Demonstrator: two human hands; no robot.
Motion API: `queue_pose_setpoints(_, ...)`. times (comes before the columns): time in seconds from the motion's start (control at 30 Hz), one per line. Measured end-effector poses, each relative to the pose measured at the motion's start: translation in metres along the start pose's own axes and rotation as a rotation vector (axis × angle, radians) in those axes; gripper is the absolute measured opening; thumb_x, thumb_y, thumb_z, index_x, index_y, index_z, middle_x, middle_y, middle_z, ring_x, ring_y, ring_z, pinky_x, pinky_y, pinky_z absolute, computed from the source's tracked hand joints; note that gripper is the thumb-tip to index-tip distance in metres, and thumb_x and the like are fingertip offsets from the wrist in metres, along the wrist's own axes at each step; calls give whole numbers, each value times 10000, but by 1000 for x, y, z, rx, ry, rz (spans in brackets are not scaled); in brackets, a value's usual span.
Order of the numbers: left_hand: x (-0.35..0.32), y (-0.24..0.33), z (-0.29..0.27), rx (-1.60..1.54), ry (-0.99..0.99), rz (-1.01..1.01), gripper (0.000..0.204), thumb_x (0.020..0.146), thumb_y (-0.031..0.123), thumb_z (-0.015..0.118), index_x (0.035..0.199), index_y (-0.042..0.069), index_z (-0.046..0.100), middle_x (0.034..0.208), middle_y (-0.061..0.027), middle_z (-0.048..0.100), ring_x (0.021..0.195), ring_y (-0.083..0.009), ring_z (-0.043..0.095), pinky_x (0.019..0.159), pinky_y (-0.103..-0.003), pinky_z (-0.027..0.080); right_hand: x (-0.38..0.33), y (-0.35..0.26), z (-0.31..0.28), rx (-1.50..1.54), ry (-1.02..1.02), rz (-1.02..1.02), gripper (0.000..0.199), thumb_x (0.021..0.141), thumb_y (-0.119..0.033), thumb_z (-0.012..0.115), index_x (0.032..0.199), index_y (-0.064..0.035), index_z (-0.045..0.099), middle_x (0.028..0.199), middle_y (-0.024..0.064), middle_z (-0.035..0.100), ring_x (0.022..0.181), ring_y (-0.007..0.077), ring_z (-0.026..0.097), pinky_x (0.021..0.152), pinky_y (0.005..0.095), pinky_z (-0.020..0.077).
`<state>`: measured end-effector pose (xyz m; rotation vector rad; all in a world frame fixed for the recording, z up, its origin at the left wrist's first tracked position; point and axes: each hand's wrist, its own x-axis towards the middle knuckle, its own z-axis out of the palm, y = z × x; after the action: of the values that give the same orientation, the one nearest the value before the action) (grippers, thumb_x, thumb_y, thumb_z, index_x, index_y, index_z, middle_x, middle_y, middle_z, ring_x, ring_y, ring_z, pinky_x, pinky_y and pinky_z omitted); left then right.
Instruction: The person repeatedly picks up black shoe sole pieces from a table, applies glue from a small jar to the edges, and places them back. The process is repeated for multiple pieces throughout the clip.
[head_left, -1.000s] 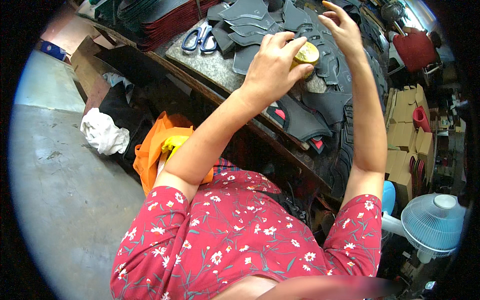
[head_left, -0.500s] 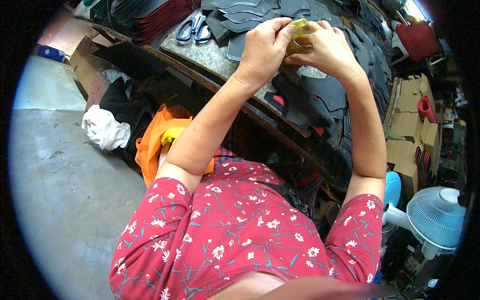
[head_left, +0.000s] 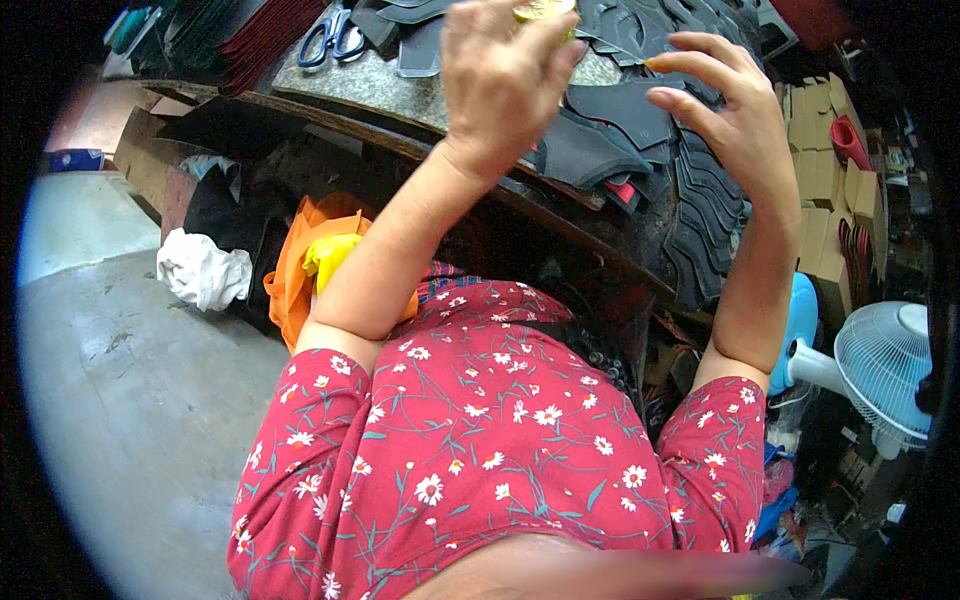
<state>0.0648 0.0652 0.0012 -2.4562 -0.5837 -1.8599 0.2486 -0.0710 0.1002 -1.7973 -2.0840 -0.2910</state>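
Note:
Raised over the far worktable, my left hand (head_left: 505,85) is closed round a translucent yellow roll of tape (head_left: 545,11), which is partly cut off by the upper picture edge. My right hand (head_left: 725,115) hovers to the right, apart from the roll, fingers spread and curved. A small yellow spot shows at one of its fingertips; I cannot tell what it is. Beneath the hands lie dark grey cut pieces (head_left: 625,112), some with red showing at their edges. Blue-handled scissors (head_left: 331,40) rest left of my left hand on the grey slab (head_left: 425,104).
Stacked dark pieces (head_left: 700,205) overlap along the table's right part. Red-edged sheets (head_left: 270,45) are piled far left. An orange bag (head_left: 290,285) and white cloth (head_left: 203,270) sit below the table edge. Cardboard boxes (head_left: 822,215) and a fan (head_left: 880,360) stand at the right.
My hands have parted: the left keeps the tape roll and has moved left and up, while the right has let go and moved right, its fingers spreading. The view has shifted slightly.

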Motion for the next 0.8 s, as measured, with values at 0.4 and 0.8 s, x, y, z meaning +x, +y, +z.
queue_pose_setpoints(0.4,-44,29,14,-168,-592,59,371,809,261,742,1109,53,676,1068,-113,657,1089,-308,582,857,-417,502,-82,3,33,189,67,327,446,829,-234,753,1257,-137,670,1147,120,695,1080,285,632,953,385,484)
queue_pose_setpoints(0.8,-13,45,61,115,-723,46,570,786,232,766,1287,52,563,1083,-129,653,1074,-329,595,882,-430,508,-99,-5,30,347,263,498,596,853,-187,751,1410,-143,543,1133,133,704,1062,240,661,963,377,478)
